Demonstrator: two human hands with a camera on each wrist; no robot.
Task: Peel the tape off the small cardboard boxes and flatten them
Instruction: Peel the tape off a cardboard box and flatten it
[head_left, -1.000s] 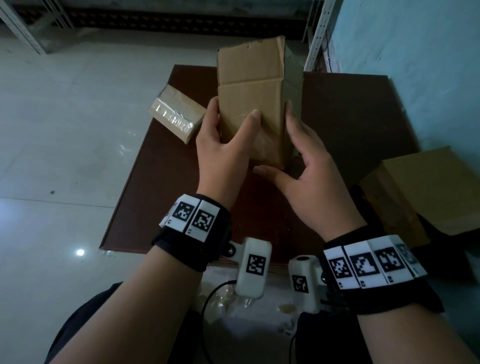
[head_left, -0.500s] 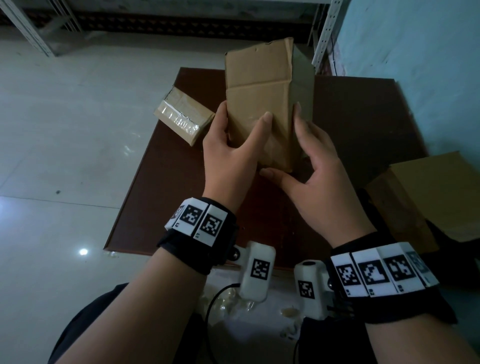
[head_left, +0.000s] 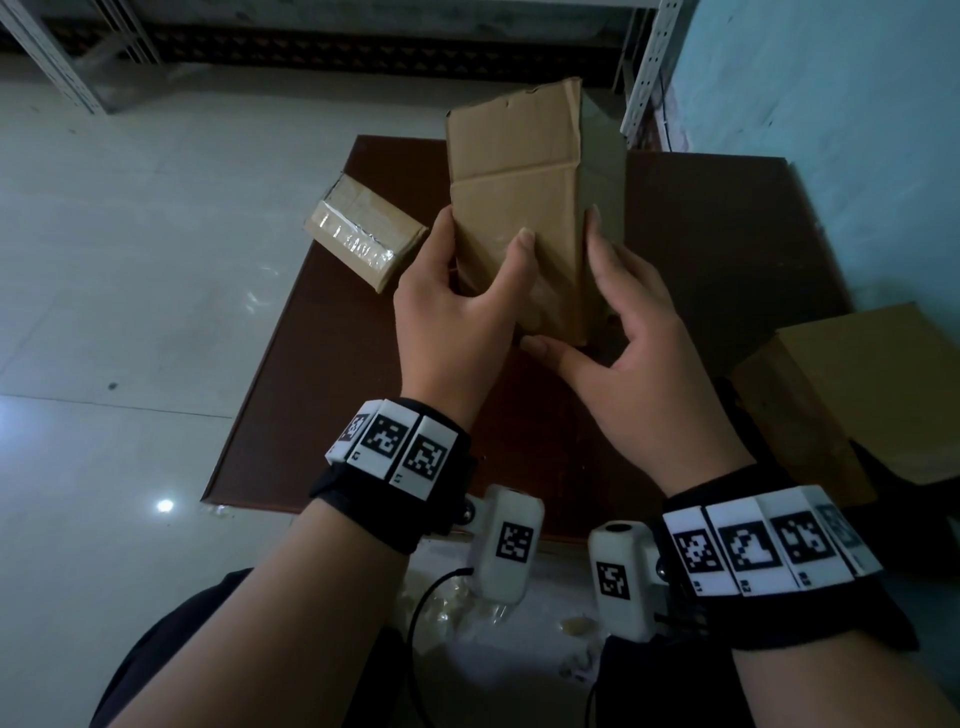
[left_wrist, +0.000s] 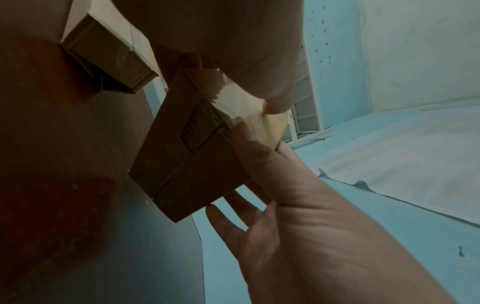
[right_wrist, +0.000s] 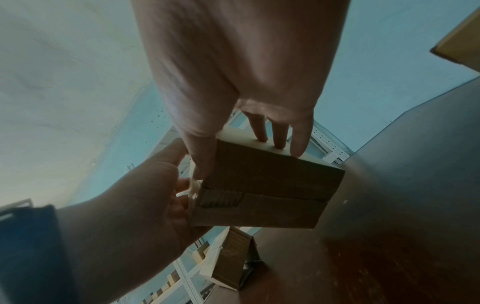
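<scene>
A small brown cardboard box (head_left: 514, 218) is held upright above the dark brown table (head_left: 701, 234). My left hand (head_left: 457, 312) grips its left side, thumb across the front face. My right hand (head_left: 634, 338) lies with straight fingers against the right side, its thumb at the bottom edge. The box's underside (left_wrist: 187, 164) shows a torn strip (right_wrist: 221, 198) along the seam, and a bit of clear tape (right_wrist: 193, 191) sticks out by the right thumb. A second small box (head_left: 363, 234), wrapped in shiny tape, lies on the table's far left corner.
A larger cardboard box (head_left: 857, 395) stands to the right of the table by the blue wall. A white shelf upright (head_left: 649, 57) rises behind the table. Crumpled clear tape scraps (head_left: 457, 608) lie on the floor near my lap. Pale floor tiles spread to the left.
Both hands keep the same hold on the upright box. Only the view has shifted a little.
</scene>
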